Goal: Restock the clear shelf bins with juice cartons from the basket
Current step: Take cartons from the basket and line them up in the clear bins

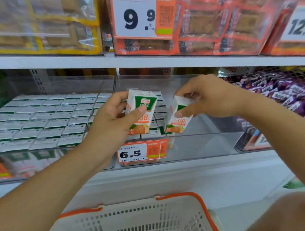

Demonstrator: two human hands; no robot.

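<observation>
My left hand point(111, 118) grips an upright white-and-green juice carton point(143, 101) with an orange fruit picture, held above the front of the middle clear bin point(196, 144). My right hand point(206, 96) pinches a second, tilted juice carton point(178, 121) by its top, just to the right of the first. Several cartons stand in rows at the middle bin's left side point(158, 113). The left clear bin point(42, 160) is packed with cartons point(44, 120). The cream basket with orange rim point(138, 224) sits below my arms; its inside is barely shown.
A 6.5 price tag point(138, 153) hangs on the middle bin's front. Purple snack packets point(283, 94) fill the bin at the right. The shelf above carries yellow point(37, 27) and orange biscuit packs point(213, 23) with a 9.9 price tag point(136, 16).
</observation>
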